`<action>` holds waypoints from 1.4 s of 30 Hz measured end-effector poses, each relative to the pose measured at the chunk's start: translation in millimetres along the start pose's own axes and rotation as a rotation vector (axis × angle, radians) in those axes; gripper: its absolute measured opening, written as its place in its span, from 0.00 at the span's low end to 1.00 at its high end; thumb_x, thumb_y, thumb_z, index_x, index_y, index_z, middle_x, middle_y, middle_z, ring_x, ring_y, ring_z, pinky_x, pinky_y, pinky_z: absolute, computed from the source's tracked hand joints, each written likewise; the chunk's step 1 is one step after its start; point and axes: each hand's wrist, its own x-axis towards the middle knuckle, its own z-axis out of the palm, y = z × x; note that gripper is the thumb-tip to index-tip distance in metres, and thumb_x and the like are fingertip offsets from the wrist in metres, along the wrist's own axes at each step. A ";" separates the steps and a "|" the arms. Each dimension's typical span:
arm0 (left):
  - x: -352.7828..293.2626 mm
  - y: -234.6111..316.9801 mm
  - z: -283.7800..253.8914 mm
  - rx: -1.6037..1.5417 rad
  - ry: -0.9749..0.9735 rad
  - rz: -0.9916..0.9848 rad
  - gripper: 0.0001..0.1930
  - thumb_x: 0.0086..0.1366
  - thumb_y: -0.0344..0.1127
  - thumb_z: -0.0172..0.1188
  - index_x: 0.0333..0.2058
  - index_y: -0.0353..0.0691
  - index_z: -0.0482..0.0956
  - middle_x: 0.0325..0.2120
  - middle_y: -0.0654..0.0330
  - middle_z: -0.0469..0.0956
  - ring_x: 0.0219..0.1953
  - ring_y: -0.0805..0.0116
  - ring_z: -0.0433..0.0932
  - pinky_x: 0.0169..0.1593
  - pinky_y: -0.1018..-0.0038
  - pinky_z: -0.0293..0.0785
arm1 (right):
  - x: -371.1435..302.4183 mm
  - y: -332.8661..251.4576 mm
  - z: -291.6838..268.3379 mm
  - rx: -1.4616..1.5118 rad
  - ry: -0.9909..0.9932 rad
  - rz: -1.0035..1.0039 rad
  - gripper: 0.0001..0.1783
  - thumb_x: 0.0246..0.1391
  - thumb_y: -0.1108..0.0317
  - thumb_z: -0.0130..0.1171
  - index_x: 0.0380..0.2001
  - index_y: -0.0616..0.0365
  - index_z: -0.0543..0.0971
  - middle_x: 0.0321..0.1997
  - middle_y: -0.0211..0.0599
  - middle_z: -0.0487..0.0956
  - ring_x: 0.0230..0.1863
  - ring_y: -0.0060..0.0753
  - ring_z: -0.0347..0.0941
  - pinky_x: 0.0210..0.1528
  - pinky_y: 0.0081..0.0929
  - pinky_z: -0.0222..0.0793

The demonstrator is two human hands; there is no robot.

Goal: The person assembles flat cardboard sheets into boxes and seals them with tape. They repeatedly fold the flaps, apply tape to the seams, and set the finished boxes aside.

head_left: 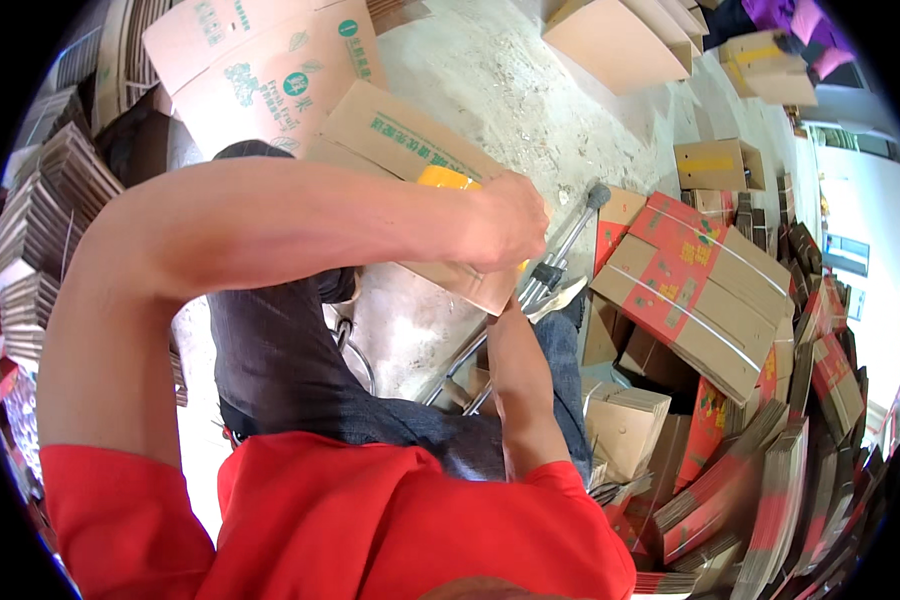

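My left arm reaches across in front of me. My left hand (513,222) is closed at the right end of a brown cardboard carton (395,128) with green print. Glossy yellow tape (448,178) shows on the carton just beside this hand. A bit of yellow also peeks out below the fingers, but what they grip is hidden. My right forearm comes up from below, and my right hand (511,309) disappears behind the carton's near right corner. Its fingers are hidden. The carton lies tilted in front of my legs.
A larger carton (260,85) with green print stands at the far left. Metal crutch-like tubes (567,240) lie beside my right hand. A red and brown carton stack (685,290) and bundles of flattened cardboard crowd the right. More flat cardboard (55,215) is piled left.
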 end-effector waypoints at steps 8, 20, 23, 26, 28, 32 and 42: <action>1.5 -7.6 7.7 0.035 0.008 0.026 0.13 0.52 0.37 0.72 0.39 0.47 0.91 0.39 0.59 0.88 0.45 0.60 0.87 0.43 0.61 0.84 | -20.6 -86.4 -19.6 0.609 -0.246 0.138 0.33 0.73 0.41 0.43 0.64 0.58 0.72 0.58 0.38 0.79 0.55 0.42 0.78 0.57 0.40 0.75; 13.5 0.5 3.1 0.111 -0.013 0.056 0.13 0.53 0.37 0.68 0.38 0.44 0.91 0.40 0.57 0.88 0.46 0.56 0.86 0.44 0.60 0.84 | -87.1 -128.0 -6.0 0.157 -0.021 0.083 0.36 0.69 0.41 0.47 0.47 0.71 0.80 0.38 0.42 0.81 0.38 0.37 0.76 0.38 0.37 0.69; 13.2 -2.0 3.7 0.105 0.009 0.109 0.13 0.52 0.36 0.68 0.37 0.44 0.91 0.39 0.56 0.88 0.45 0.56 0.86 0.43 0.60 0.84 | -91.8 -127.2 -4.5 0.043 0.054 0.016 0.36 0.70 0.42 0.47 0.47 0.72 0.81 0.40 0.48 0.83 0.40 0.40 0.77 0.43 0.39 0.71; 17.7 -0.8 -5.6 0.143 -0.071 0.119 0.13 0.50 0.36 0.69 0.37 0.46 0.91 0.37 0.57 0.88 0.43 0.55 0.87 0.42 0.59 0.83 | -93.5 -128.6 -4.0 -0.022 0.103 -0.010 0.35 0.70 0.43 0.47 0.46 0.72 0.80 0.42 0.54 0.84 0.41 0.46 0.78 0.47 0.41 0.71; 15.5 -0.5 -8.9 0.162 -0.108 0.124 0.13 0.50 0.36 0.69 0.37 0.48 0.91 0.36 0.58 0.88 0.41 0.54 0.87 0.42 0.58 0.83 | -96.5 -130.5 -2.3 -0.056 0.100 -0.007 0.34 0.71 0.44 0.47 0.46 0.72 0.80 0.44 0.57 0.84 0.42 0.50 0.78 0.49 0.42 0.71; 13.2 -13.1 -4.8 0.173 -0.112 0.150 0.13 0.50 0.36 0.69 0.38 0.49 0.91 0.35 0.58 0.88 0.40 0.54 0.86 0.42 0.57 0.82 | -91.8 -127.2 -6.5 -0.172 0.063 -0.122 0.34 0.70 0.44 0.49 0.47 0.72 0.80 0.46 0.60 0.83 0.44 0.56 0.77 0.52 0.45 0.70; -116.7 -106.3 15.1 0.285 -0.234 -0.081 0.16 0.49 0.37 0.73 0.40 0.44 0.89 0.33 0.58 0.87 0.41 0.56 0.86 0.41 0.61 0.82 | -105.5 -146.9 -4.0 0.022 0.065 0.058 0.40 0.70 0.38 0.51 0.61 0.70 0.77 0.54 0.48 0.82 0.54 0.37 0.76 0.59 0.34 0.69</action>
